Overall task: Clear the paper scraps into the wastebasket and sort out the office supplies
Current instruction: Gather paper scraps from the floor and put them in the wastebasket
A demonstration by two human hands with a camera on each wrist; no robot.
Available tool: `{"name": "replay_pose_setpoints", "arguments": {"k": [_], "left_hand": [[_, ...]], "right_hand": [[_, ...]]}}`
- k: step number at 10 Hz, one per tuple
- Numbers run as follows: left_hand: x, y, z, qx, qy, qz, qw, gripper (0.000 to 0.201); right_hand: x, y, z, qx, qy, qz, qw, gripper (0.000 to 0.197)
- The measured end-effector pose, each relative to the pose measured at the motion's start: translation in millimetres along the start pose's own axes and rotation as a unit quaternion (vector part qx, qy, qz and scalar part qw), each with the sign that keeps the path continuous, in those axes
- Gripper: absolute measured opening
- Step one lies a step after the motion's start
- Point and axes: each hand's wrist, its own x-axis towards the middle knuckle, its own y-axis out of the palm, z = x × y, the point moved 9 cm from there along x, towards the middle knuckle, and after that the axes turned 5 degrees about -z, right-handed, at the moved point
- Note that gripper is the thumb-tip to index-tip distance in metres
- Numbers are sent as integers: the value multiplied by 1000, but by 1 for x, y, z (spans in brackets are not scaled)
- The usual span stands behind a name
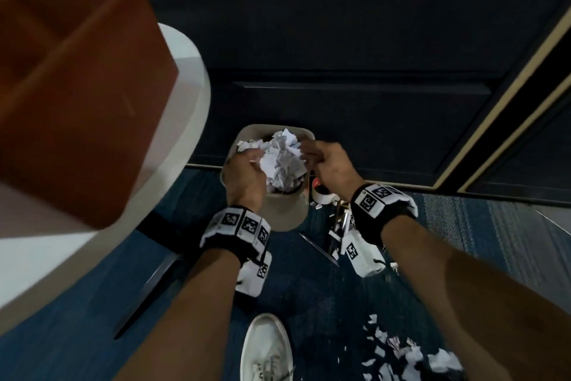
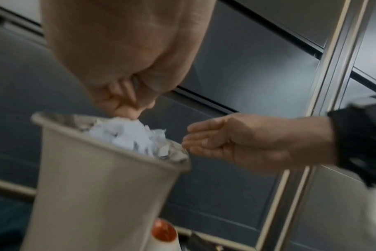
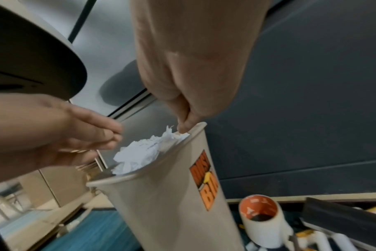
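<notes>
Both the left hand (image 1: pixel 244 173) and right hand (image 1: pixel 327 161) hover with loose, empty fingers over the wastebasket (image 1: pixel 287 214) heaped with crumpled paper (image 1: pixel 281 158), while more paper scraps (image 1: pixel 411 353) at near right and scattered office supplies (image 1: pixel 340 220) right of the bin await clearing.

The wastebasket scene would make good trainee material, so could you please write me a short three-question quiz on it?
1. True or false: the wastebasket stands on the white table.
2. Where do loose paper scraps still lie? A) on the carpet by the white shoe B) on the table C) nowhere
3. Fill in: the orange label on the wastebasket reads "DUST ___".

Key
1. False: it stands on the blue carpet, with the left hand and right hand above the crumpled paper at its rim.
2. A
3. BIN
</notes>
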Motion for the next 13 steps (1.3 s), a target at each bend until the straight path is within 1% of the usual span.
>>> {"name": "replay_pose_setpoints", "arguments": {"k": [1, 2, 3, 4, 5, 6, 7, 8, 9, 10, 11, 12, 13], "left_hand": [[-25, 1, -1, -17, 39, -17, 999, 23], [-60, 8, -7, -73, 38, -3, 997, 18], [-99, 27, -19, -126, 48, 51, 990, 14], [-142, 60, -22, -145, 16, 137, 980, 15], [-193, 102, -12, -169, -23, 239, 956, 16], [-252, 139, 14, -106, -43, 343, 932, 22], [-313, 158, 38, -22, -70, 429, 900, 17], [-368, 166, 65, 11, -107, 483, 869, 19], [-401, 169, 79, 56, -119, 512, 849, 22], [-415, 184, 83, 85, -94, 514, 849, 25], [-408, 199, 89, 87, -68, 447, 888, 23], [-399, 213, 82, 66, -49, 417, 905, 33], [-395, 240, 73, 120, 38, 435, 892, 48]], "right_hand": [[-8, -14, 6, 17, 15, -31, 999, 52], [-20, -39, 6, 7, 26, -64, 998, 40], [-45, -64, -5, 11, 64, -87, 994, 26], [-89, -83, -27, 20, 125, -71, 989, 20], [-149, -90, -63, 29, 208, -38, 977, 16], [-220, -96, -115, 39, 293, -21, 955, 20], [-302, -99, -172, 127, 424, -16, 896, 39], [-374, -89, -205, 213, 532, 8, 820, 30], [-426, -91, -234, 171, 596, -7, 784, 38], [-441, -88, -263, 133, 599, -21, 790, 35], [-439, -104, -296, -60, 525, -7, 849, 24], [-430, -117, -313, -120, 485, -12, 866, 32], [-409, -123, -312, -194, 410, -14, 891, 27]]}}
